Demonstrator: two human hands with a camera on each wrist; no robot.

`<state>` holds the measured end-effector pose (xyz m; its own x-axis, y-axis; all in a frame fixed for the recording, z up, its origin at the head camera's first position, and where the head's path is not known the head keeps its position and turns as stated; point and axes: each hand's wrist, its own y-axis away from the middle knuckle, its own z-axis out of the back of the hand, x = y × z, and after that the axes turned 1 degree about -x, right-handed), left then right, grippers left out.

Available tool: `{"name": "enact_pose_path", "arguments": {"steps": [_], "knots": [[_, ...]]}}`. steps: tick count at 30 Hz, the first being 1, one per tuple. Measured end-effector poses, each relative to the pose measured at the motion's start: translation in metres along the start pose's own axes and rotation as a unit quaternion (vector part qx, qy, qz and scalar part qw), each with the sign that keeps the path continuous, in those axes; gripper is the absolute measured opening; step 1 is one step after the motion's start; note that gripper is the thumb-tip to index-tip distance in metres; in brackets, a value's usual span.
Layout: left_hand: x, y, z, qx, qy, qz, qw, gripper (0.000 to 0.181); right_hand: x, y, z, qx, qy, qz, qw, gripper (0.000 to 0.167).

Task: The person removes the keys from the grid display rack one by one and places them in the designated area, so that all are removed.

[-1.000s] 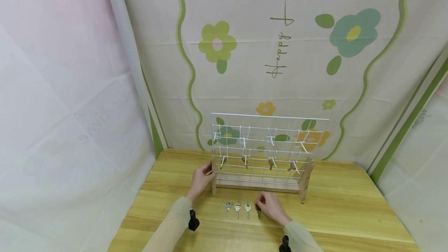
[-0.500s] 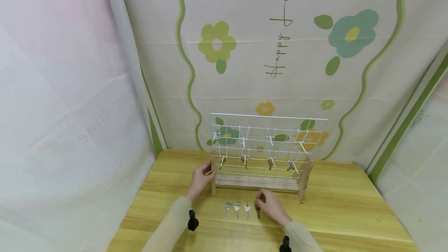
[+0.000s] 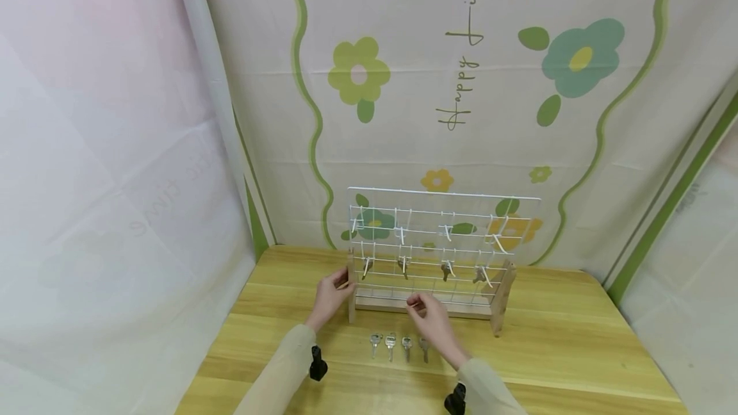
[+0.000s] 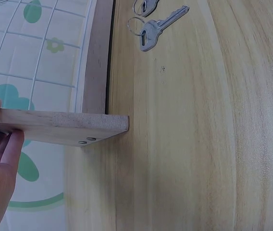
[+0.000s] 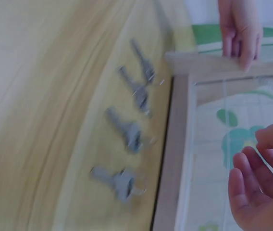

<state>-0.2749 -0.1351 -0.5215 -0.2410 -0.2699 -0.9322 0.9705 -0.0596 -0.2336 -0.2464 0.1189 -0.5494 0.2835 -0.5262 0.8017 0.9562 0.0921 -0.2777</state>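
Observation:
My left hand (image 3: 330,296) grips the wooden left upright (image 4: 59,121) of a white wire rack (image 3: 444,193), thumb on one face and fingers on the other. My right hand (image 3: 436,326) is raised in front of the rack's wooden base. In the right wrist view its fingers are loosely bent, the thumb stands apart from them, and nothing is held. Just below that hand, several silver keys with rings, such as this key (image 3: 391,344), lie in a row on the table. Other keys, one of them a dark key (image 3: 446,270), hang from the rack's lower hooks.
The upper row of white hooks (image 3: 447,232) carries no keys. A wooden right upright (image 3: 503,296) closes the rack's other end. Behind the wooden table (image 3: 576,338) hangs a flower-printed cloth (image 3: 403,133), and more cloth stands at both sides.
My right hand has left the rightmost key and moved up and to the left toward the rack. That key stays on the table. The left hand has kept its hold on the upright.

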Motion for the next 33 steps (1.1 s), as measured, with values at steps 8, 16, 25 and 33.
{"name": "enact_pose_path", "arguments": {"steps": [8,16,25,33], "knots": [[0.000,0.001,0.000,-0.002,0.004,-0.005,1.0000,0.046,0.027,-0.012,-0.018,-0.045,-0.063,0.029,0.9966,0.012],[0.001,0.001,0.000,-0.003,0.002,-0.012,0.9999,0.047,0.048,-0.024,-0.036,-0.069,-0.103,0.020,0.9921,0.013],[0.004,0.000,-0.004,-0.017,0.000,-0.014,0.9998,0.045,0.055,-0.038,-0.056,-0.115,-0.110,0.040,0.9864,0.017],[0.038,-0.011,-0.011,-0.038,-0.001,-0.014,0.9992,0.044,0.066,-0.048,-0.065,-0.145,-0.119,0.021,0.9820,0.015]]}}
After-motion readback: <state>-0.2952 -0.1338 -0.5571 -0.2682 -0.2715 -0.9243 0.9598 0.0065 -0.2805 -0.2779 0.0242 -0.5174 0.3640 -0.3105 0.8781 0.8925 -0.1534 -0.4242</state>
